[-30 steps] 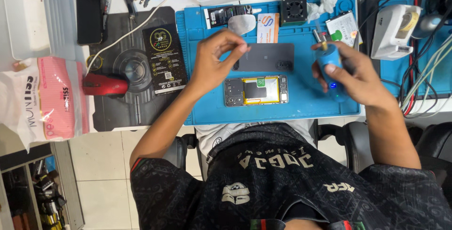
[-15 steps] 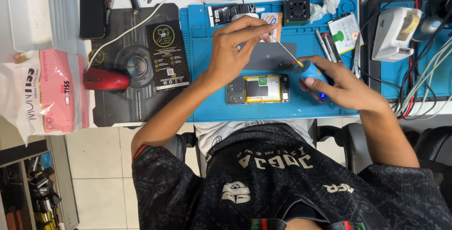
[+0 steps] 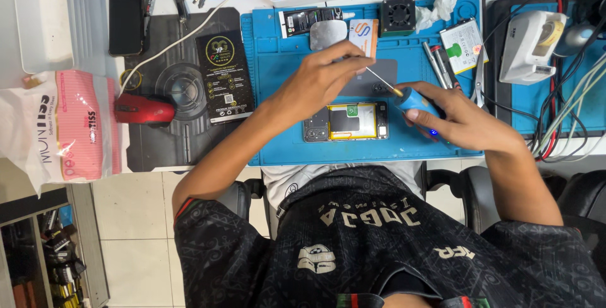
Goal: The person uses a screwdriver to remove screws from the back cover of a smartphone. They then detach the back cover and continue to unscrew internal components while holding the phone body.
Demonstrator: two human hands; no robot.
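My right hand [image 3: 464, 122] grips a blue-handled electric screwdriver [image 3: 416, 101], its thin shaft pointing up and left. My left hand [image 3: 322, 79] reaches over the blue work mat [image 3: 278, 144] and pinches the far tip of that shaft between its fingertips. An opened phone [image 3: 346, 122], back cover off and yellow-edged insides showing, lies flat on the mat just below both hands. A grey back panel [image 3: 385, 71] lies behind the hands, partly hidden by them.
A red mouse [image 3: 144, 109] sits on a black mat [image 3: 183, 131] at left, beside a pink and white tissue pack [image 3: 63, 128]. A black phone [image 3: 126, 10], a small fan [image 3: 398, 12], tweezers and pens [image 3: 439, 62], a white device [image 3: 530, 43] and tangled cables [image 3: 568, 112] surround the mat.
My right hand has brought the screwdriver from upright at the right down to a slant over the phone. My left hand moved right and took hold of the shaft's tip.
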